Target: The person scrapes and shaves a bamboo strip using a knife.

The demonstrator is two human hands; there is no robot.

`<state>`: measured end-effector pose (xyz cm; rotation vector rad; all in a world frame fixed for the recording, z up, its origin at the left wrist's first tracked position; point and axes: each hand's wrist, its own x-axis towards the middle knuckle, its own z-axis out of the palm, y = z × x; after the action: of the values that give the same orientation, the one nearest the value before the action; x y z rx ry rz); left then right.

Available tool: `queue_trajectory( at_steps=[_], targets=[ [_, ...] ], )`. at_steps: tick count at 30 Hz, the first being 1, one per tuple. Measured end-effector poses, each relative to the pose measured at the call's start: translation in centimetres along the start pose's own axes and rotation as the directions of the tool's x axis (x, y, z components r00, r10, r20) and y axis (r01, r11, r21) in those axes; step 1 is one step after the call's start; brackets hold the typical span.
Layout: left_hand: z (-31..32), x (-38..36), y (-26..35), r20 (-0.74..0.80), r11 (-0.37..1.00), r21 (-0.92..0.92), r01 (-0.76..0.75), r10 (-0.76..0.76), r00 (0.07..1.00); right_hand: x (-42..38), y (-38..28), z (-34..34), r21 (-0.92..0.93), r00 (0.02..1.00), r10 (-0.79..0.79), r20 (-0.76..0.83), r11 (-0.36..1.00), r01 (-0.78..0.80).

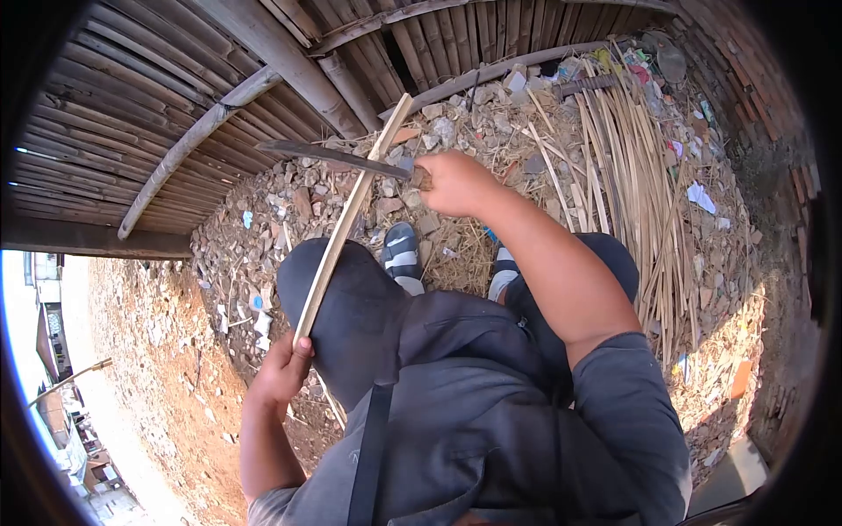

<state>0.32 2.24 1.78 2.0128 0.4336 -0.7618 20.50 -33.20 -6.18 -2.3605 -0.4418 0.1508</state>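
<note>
My right hand (450,184) is wrapped round the wooden handle of a long dark machete (338,156). Its blade points left and crosses a pale bamboo strip (346,219) near the strip's upper part. Low on the left, my left hand (285,368) grips the strip close to its lower end. The strip slants up and to the right over my left knee, which is in dark trousers (351,280). Between my knees a foot in a dark and white striped sandal (402,254) rests on the ground.
A bundle of split bamboo strips (636,175) lies on the rubble to the right. Bamboo slat walls (149,105) with thick poles (289,61) rise ahead and to the left. A brick wall (781,167) stands at the right. Stones, straw and litter cover the ground (254,210).
</note>
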Motion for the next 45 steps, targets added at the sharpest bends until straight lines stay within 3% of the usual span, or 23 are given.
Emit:
queue_trajectory(
  at_steps=[4, 5, 7, 9, 11, 12, 13, 18, 19, 20, 22, 25, 28, 29, 32, 37, 40, 43, 45],
  targets=[
    [0.0, 0.4, -0.7, 0.013, 0.998, 0.03, -0.055, 0.055, 0.998, -1.3, -3.8, -1.5, -0.252, 0.984, -0.073, 0.163, 0.961, 0.113],
    [0.1, 0.8, -0.5, 0.007, 0.999, 0.022, -0.044, 0.044, 0.999, -1.0, -3.0, -1.5, -0.244, 0.986, -0.041, 0.164, 0.966, 0.081],
    [0.3, 0.6, -0.5, 0.0, 1.0, 0.013, -0.009, 0.009, 1.0, 1.2, 3.2, 0.2, -0.029, 0.986, 0.165, 0.006, 0.986, -0.165],
    [-0.1, 0.9, -0.4, -0.034, 0.994, 0.083, -0.078, 0.081, 0.996, 1.9, 7.3, -0.6, 0.033, 0.941, 0.327, -0.085, 0.945, -0.326],
    [-0.6, 1.1, -2.3, -0.03, 0.98, 0.108, -0.17, 0.174, 0.984, 2.1, 6.8, -2.6, 0.075, 0.936, 0.342, -0.08, 0.939, -0.336],
    [-0.9, 0.9, -2.1, 0.009, 0.993, 0.037, -0.114, 0.113, 0.994, 1.9, 6.4, -3.1, 0.1, 0.93, 0.359, -0.073, 0.931, -0.352],
    [-1.1, 0.8, -1.9, 0.056, 0.998, -0.034, -0.055, 0.057, 0.997, 1.5, 5.9, -2.8, 0.067, 0.935, 0.302, -0.184, 0.953, -0.295],
    [-1.7, 1.4, -1.6, 0.197, 0.977, -0.208, 0.053, -0.012, 0.98, -0.2, 0.5, -3.6, -0.093, 0.973, 0.21, -0.096, 0.971, -0.219],
    [-2.2, 1.8, -2.3, 0.199, 0.981, -0.188, 0.056, -0.018, 0.98, -0.3, 0.8, -3.2, -0.089, 0.979, 0.183, -0.088, 0.978, -0.191],
    [-2.2, 1.8, -2.4, 0.083, 1.0, 0.022, -0.017, 0.015, 0.996, -0.4, 1.1, -2.8, -0.083, 0.984, 0.159, -0.08, 0.983, -0.166],
    [-2.0, 1.4, -1.6, -0.107, 0.89, 0.448, -0.088, 0.151, 0.983, -0.4, 2.3, -2.3, -0.07, 0.987, 0.126, -0.103, 0.989, -0.134],
    [-0.9, -0.5, 0.2, -0.31, 0.744, 0.664, -0.074, 0.365, 0.878, -0.6, 1.6, -3.2, 0.015, 0.988, 0.15, -0.039, 0.989, -0.149],
    [0.2, -1.8, -0.6, -0.381, 0.666, 0.745, -0.034, 0.468, 0.798, -0.8, 0.9, -2.6, 0.143, 0.994, 0.085, -0.062, 0.987, -0.075],
    [0.3, -2.2, -0.4, -0.362, 0.646, 0.763, 0.007, 0.418, 0.833, -1.0, 0.7, -2.1, 0.185, 0.995, 0.048, -0.093, 0.982, -0.03],
    [0.8, -1.6, -2.7, -0.386, 0.72, 0.691, -0.054, 0.432, 0.815, -1.1, -1.3, -1.8, 0.072, 0.999, 0.03, -0.014, 0.997, -0.029],
    [1.9, -1.2, -1.7, -0.303, 0.798, 0.571, -0.192, 0.423, 0.854, -2.6, -3.4, -0.9, -0.174, 0.982, -0.136, 0.129, 0.972, 0.158],
    [1.8, -0.3, -3.3, -0.311, 0.811, 0.53, -0.247, 0.457, 0.833, -1.8, -1.5, -0.5, -0.195, 0.989, -0.048, 0.139, 0.978, 0.075],
    [2.0, -0.4, -3.2, -0.307, 0.783, 0.58, -0.226, 0.466, 0.83, -0.6, 1.7, -0.9, 0.123, 0.986, 0.158, -0.048, 0.981, -0.151],
    [2.0, -0.6, -3.0, -0.309, 0.767, 0.604, -0.217, 0.476, 0.823, -0.8, 1.2, -1.8, 0.039, 0.989, 0.127, -0.07, 0.991, -0.124]
  ],
)
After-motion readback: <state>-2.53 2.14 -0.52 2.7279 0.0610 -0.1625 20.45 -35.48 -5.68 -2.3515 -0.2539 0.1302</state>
